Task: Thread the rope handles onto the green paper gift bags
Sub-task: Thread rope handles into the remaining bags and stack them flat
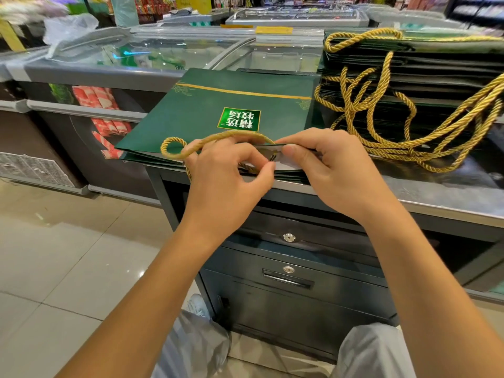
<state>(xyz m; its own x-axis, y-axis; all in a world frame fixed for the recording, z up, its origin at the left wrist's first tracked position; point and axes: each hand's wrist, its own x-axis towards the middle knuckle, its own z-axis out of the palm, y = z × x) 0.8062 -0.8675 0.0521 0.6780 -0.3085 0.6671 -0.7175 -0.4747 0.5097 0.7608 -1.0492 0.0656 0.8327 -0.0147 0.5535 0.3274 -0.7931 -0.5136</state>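
A flat green paper gift bag (218,110) with a gold stripe and a bright green label lies on top of a few more flat bags at the near edge of a metal counter. A gold rope handle (191,145) loops over its near edge. My left hand (226,170) pinches the rope's dark tip at the bag's opening. My right hand (327,159) pinches the bag's white inner lip just to the right of that tip. The hole in the bag is hidden by my fingers.
A tall stack of green bags (425,72) with gold rope handles (381,126) hanging down stands at the right. Glass-topped freezers (152,55) run behind and to the left. Below the counter (436,192) are locked metal drawers (289,255). Tiled floor lies to the left.
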